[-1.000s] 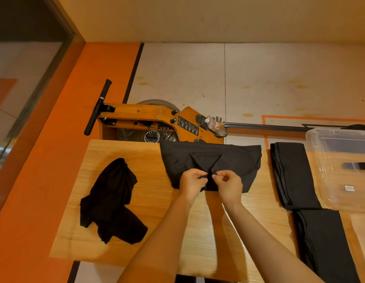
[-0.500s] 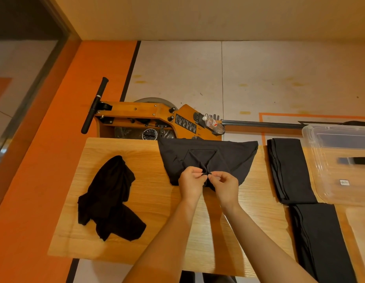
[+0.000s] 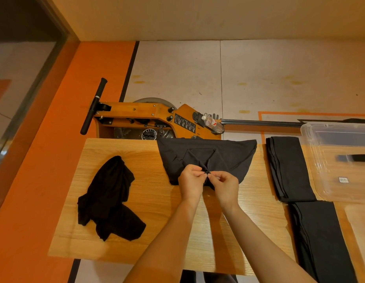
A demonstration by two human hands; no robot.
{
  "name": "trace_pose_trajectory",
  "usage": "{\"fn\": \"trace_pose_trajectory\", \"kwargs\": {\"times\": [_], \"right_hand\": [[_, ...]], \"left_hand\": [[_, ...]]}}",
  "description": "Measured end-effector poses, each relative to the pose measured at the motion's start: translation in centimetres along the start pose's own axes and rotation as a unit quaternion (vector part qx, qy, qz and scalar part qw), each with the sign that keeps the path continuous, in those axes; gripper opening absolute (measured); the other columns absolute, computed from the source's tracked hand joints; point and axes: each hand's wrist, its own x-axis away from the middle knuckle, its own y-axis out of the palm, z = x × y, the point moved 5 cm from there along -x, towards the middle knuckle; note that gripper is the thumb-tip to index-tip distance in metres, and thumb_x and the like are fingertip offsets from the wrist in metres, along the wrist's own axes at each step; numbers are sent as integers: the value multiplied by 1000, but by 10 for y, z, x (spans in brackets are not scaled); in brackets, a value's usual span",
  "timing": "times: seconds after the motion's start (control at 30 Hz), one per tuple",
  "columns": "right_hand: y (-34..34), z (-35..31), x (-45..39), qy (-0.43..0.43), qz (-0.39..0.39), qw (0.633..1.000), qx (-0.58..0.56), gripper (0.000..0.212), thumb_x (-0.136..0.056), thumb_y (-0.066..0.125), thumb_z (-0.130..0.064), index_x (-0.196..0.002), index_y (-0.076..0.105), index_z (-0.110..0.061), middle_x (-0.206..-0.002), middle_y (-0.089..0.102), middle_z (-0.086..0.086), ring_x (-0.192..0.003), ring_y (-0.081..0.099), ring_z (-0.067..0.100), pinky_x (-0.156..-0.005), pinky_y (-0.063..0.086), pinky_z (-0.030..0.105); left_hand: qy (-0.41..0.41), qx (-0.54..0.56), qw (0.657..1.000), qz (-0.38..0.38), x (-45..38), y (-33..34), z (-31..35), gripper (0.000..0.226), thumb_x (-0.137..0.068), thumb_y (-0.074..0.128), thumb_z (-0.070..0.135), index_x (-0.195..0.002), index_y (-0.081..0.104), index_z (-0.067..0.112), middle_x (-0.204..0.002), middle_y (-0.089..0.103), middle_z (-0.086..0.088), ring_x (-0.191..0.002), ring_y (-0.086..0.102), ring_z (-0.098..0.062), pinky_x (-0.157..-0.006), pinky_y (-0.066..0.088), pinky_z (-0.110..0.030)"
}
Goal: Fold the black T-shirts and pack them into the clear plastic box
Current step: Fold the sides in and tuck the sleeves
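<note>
A black T-shirt (image 3: 228, 156) lies spread at the far middle of the wooden table (image 3: 157, 201), hanging partly over the far edge. My left hand (image 3: 190, 182) and my right hand (image 3: 225, 185) sit side by side at its near edge, each pinching the same small bunch of fabric. A crumpled black T-shirt (image 3: 110, 199) lies to the left. Two folded black T-shirts lie to the right, one further away (image 3: 287, 168) and one nearer (image 3: 320, 240). The clear plastic box (image 3: 340, 160) stands at the far right, open.
An orange wooden rowing machine (image 3: 149, 119) with a black handle and a plastic bottle (image 3: 213, 124) stands on the floor just beyond the table. An orange floor strip runs along the left. A dark strap-like item lies inside the box.
Both hands have stayed on the shirt's near edge, gathering the fabric a little tighter between the fingers. The view has shifted slightly.
</note>
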Motion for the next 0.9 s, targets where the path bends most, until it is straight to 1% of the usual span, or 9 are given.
{"fn": "trace_pose_trajectory", "kwargs": {"times": [0.07, 0.13, 0.23, 0.37, 0.47, 0.63, 0.73, 0.8, 0.9], "right_hand": [[0, 0, 0, 2, 7, 1000, 2, 7, -89, 70, -12, -90, 77, -12, -81, 73, -2, -80, 68, 12, -80, 59, 36], [-1, 3, -2, 15, 9, 1000, -4, 7, -89, 70, -14, -91, 76, -12, -81, 73, -2, -81, 69, 12, -81, 58, 37], [2, 5, -2, 36, 3, 999, -15, 14, -83, 76, -26, -91, 75, -15, -81, 74, -3, -82, 70, 12, -81, 59, 38], [-1, 3, 0, 38, 22, 999, -2, 19, -80, 80, -21, -92, 71, -10, -80, 71, -3, -76, 68, 9, -72, 57, 26], [-2, 2, 0, 35, 26, 999, 8, 18, -81, 79, -18, -93, 70, -9, -81, 69, -2, -76, 65, 8, -68, 51, 18], [-5, -1, -2, 20, 25, 999, 19, 6, -85, 74, -16, -87, 69, -14, -77, 67, -3, -73, 62, 9, -65, 46, 16], [-7, -5, -1, -4, 24, 999, 41, 7, -89, 70, -14, -85, 67, -19, -78, 65, -9, -75, 61, 5, -64, 44, 10], [-8, -7, 0, -17, 21, 998, 61, 6, -90, 68, -12, -90, 66, -18, -80, 64, -11, -76, 60, 2, -63, 43, 6], [-8, -9, -2, -35, 2, 995, 89, 15, -88, 66, -7, -99, 63, -16, -80, 63, -7, -75, 60, 3, -62, 44, 6]], "left_hand": [[3, -2, 1000, -6, 0, 1, -1, 18, -82, 74, 9, -95, 64, 15, -85, 69, 2, -81, 66, -8, -72, 56, -20], [-1, 14, 1000, -25, -1, 3, -3, 18, -85, 71, 9, -101, 65, 12, -89, 71, -1, -83, 68, -11, -75, 58, -24], [-28, 71, 995, -57, -1, 5, -6, 14, -93, 57, 7, -105, 64, 12, -95, 71, -8, -87, 70, -16, -78, 59, -30], [-69, 146, 983, -83, 2, 6, -5, 25, -98, 39, 11, -101, 64, 13, -93, 71, -15, -88, 70, -24, -76, 58, -31], [-90, 168, 977, -93, 1, 4, -6, 26, -98, 38, 16, -104, 63, 11, -89, 72, -11, -86, 70, -22, -75, 58, -30], [-112, 176, 971, -117, -4, 7, -7, 28, -98, 36, 20, -105, 62, 11, -91, 73, -12, -88, 70, -23, -77, 57, -32], [-111, 174, 970, -132, -5, 8, -5, 29, -98, 35, 19, -108, 61, 8, -88, 74, -10, -88, 71, -22, -78, 57, -32], [-114, 172, 969, -135, -7, 9, -4, 30, -98, 35, 19, -108, 61, 7, -88, 74, -10, -87, 71, -22, -76, 57, -31], [-112, 152, 972, -137, -9, 9, -4, 29, -97, 35, 19, -106, 61, 7, -88, 74, -11, -85, 72, -22, -73, 57, -30]]}}
